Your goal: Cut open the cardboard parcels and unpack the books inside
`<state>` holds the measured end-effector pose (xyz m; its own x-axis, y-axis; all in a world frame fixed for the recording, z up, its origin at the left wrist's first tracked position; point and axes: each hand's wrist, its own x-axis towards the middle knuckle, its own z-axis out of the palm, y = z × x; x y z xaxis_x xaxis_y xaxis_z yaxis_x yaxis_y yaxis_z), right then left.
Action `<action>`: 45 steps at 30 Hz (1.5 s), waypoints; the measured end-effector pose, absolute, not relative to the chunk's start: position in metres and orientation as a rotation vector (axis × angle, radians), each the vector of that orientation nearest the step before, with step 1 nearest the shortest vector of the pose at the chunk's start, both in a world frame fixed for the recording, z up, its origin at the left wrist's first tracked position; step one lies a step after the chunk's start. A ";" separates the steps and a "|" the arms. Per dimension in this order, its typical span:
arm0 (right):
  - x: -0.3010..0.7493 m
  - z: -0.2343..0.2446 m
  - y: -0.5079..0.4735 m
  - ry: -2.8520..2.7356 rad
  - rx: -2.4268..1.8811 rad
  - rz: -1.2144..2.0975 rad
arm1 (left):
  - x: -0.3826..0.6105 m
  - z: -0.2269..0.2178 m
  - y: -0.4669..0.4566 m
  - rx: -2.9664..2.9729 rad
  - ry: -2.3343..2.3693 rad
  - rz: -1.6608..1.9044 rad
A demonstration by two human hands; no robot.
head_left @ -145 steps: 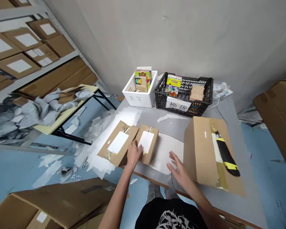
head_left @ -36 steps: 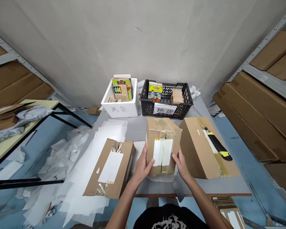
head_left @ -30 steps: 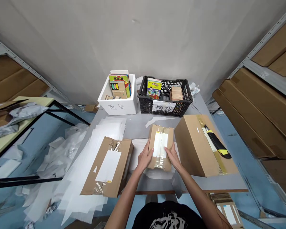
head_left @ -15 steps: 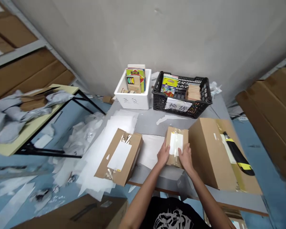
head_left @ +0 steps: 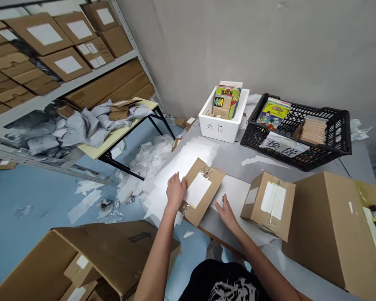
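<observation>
The left grip (head_left: 175,192) sits open, its fingers pressed against the left edge of a flat cardboard parcel (head_left: 204,190), not clamped on it. The parcel lies on a white foam sheet (head_left: 235,192) on the grey desk (head_left: 228,167), between both grips. The right grip (head_left: 226,212) is spread apart on that sheet, just beside the parcel. Right of it stand a small taped box (head_left: 268,205) and a large carton (head_left: 329,234). Ahead are a white foam bin (head_left: 222,127) and a black plastic crate (head_left: 296,144).

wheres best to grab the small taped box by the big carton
Probably from above, right hand, fingers on the two short ends of the small taped box: its long right side sits close to the big carton, leaving little room.
</observation>
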<state>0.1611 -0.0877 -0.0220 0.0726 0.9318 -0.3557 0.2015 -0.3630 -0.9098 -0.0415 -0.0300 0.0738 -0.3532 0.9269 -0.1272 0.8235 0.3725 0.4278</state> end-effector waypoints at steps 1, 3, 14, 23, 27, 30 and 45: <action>0.149 -0.024 -0.084 -1.117 -1.638 1.389 | -0.051 0.069 -0.029 1.475 2.250 0.305; 0.130 -0.024 -0.080 -1.104 -1.551 1.416 | -0.060 0.059 -0.031 1.420 2.163 0.192; 0.149 0.038 -0.080 -1.107 -1.685 1.225 | -0.034 0.085 -0.053 1.463 2.039 0.323; 0.176 0.051 -0.094 -1.168 -1.452 0.763 | 0.005 0.077 -0.093 1.540 1.916 1.070; 0.183 0.051 -0.094 -1.178 -1.444 0.689 | 0.011 0.084 -0.090 1.613 1.855 1.185; 0.186 0.058 -0.092 -1.191 -1.425 0.695 | 0.015 0.090 -0.087 1.591 1.855 1.185; 0.198 0.007 -0.055 -1.195 -1.828 0.994 | 0.017 0.032 -0.062 1.358 1.998 0.424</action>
